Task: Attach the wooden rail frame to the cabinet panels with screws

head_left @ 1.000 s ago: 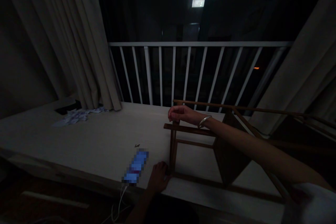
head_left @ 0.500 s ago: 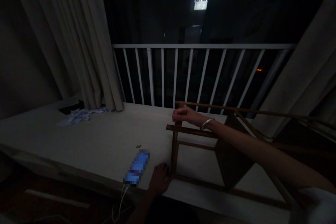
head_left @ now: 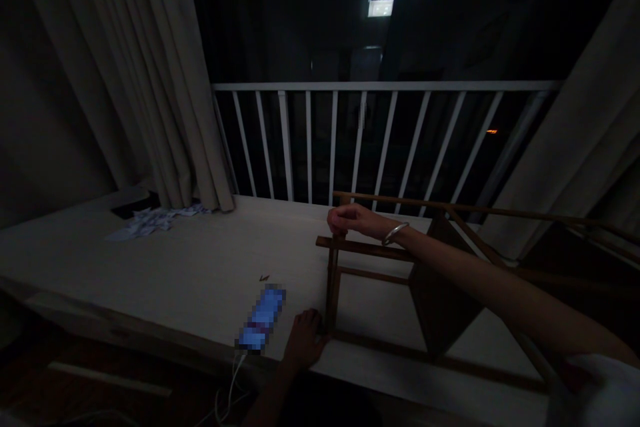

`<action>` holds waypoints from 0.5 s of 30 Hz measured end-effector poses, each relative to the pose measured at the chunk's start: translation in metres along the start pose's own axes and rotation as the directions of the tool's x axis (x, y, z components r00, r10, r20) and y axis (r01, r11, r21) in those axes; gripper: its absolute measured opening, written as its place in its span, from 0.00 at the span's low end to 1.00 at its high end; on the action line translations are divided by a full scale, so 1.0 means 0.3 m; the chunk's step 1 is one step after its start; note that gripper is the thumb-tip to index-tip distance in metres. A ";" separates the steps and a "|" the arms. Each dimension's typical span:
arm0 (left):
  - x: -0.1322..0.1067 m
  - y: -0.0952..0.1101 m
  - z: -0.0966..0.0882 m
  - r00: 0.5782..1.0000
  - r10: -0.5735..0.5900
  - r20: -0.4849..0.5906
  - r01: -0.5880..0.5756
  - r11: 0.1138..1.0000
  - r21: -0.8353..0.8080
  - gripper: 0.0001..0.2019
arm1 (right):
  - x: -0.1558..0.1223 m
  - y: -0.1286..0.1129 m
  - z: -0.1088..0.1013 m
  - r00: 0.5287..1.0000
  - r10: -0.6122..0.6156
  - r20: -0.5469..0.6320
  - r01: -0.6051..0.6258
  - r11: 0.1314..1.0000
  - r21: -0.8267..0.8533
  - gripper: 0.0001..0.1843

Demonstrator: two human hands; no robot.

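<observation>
A wooden chair (head_left: 435,293) lies on its side on a pale raised platform (head_left: 190,267) in a dark room. My right hand (head_left: 347,219), a metal bangle on its wrist, is closed around the top end of one chair leg. My left hand (head_left: 303,340) rests at the platform's front edge, its fingers curled against the foot of the lower chair leg. A lit phone (head_left: 261,317) lies just left of my left hand, with a white cable hanging down from it.
A white railing (head_left: 350,140) runs behind the platform with darkness beyond. Beige curtains (head_left: 150,80) hang at the left and right. Scattered papers (head_left: 150,220) and a dark flat object lie at the platform's far left corner.
The view has shifted slightly. Both hands stay on the chair legs and the chair has hardly moved.
</observation>
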State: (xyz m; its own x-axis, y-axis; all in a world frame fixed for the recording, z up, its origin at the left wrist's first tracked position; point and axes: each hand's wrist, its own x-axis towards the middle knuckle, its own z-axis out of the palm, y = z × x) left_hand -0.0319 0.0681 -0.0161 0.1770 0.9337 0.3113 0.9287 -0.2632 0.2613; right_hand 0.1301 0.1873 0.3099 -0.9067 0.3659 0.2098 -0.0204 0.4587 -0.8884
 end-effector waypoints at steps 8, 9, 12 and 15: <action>0.003 0.008 -0.010 1.000 -0.004 0.015 0.004 1.000 -0.001 0.17 | 0.004 0.009 -0.003 0.996 0.018 -0.082 -0.019 1.000 -0.010 0.17; 0.003 0.008 -0.011 1.000 0.000 0.012 0.000 1.000 -0.004 0.17 | 0.004 0.008 -0.002 0.995 0.016 -0.100 -0.017 1.000 -0.014 0.17; 0.003 0.007 -0.010 1.000 0.005 0.001 -0.005 1.000 -0.011 0.17 | 0.006 0.009 0.002 0.988 0.000 -0.157 -0.005 0.999 -0.036 0.18; 0.002 0.005 -0.005 1.000 0.001 -0.005 -0.001 1.000 -0.012 0.17 | 0.009 0.014 0.006 0.980 -0.003 -0.199 -0.009 0.998 -0.060 0.18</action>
State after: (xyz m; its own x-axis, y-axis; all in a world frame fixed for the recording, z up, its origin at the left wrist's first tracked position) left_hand -0.0308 0.0679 -0.0141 0.1763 0.9324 0.3157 0.9247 -0.2668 0.2717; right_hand 0.1268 0.1887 0.3060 -0.8044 0.5186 0.2898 0.0128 0.5028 -0.8643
